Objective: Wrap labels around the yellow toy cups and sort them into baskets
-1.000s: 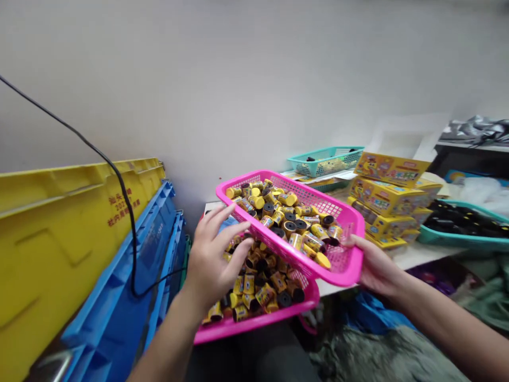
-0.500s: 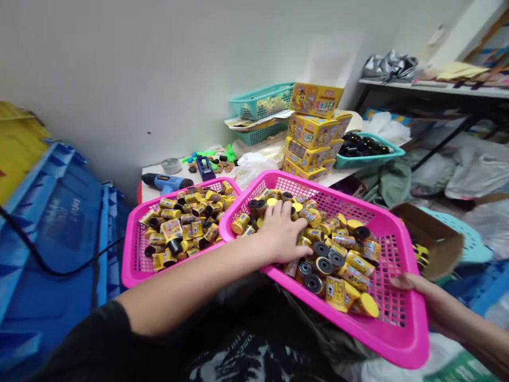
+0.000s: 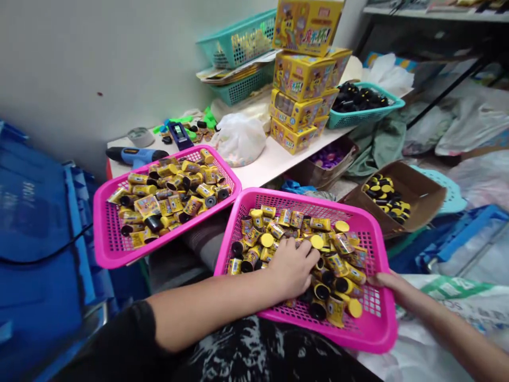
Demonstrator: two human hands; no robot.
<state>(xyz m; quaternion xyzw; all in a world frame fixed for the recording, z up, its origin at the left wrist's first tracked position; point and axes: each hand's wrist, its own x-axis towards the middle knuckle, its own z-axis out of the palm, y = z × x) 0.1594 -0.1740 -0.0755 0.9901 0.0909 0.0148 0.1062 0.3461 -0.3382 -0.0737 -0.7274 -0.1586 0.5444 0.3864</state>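
Observation:
A pink plastic basket (image 3: 368,339) of small yellow-and-black cylinders is held tilted in front of my body. My right hand (image 3: 385,284) grips its right rim, thumb inside and the other fingers hidden beneath. My left hand (image 3: 292,265) rests on the cylinders (image 3: 336,265) in the middle of this basket. Its fingers are bent and slightly apart, and their tips are partly hidden in the pile. To the left, a second pink basket (image 3: 104,233) of similar cylinders sits at the table's front edge. One larger-looking labelled cylinder (image 3: 148,208) lies on top there.
On the white table (image 3: 264,172) are a blue heat-gun-like tool (image 3: 137,155), a tape roll (image 3: 140,137), a plastic bag (image 3: 240,139) and stacked yellow boxes (image 3: 302,77). A teal basket (image 3: 358,114) holds black parts. Blue crates (image 3: 35,223) stand left, a cardboard box (image 3: 421,199) right.
The held basket has moved away from above the other basket, toward my body. My left hand has gone from outside its rim onto the cylinders inside. The view has turned right and down.

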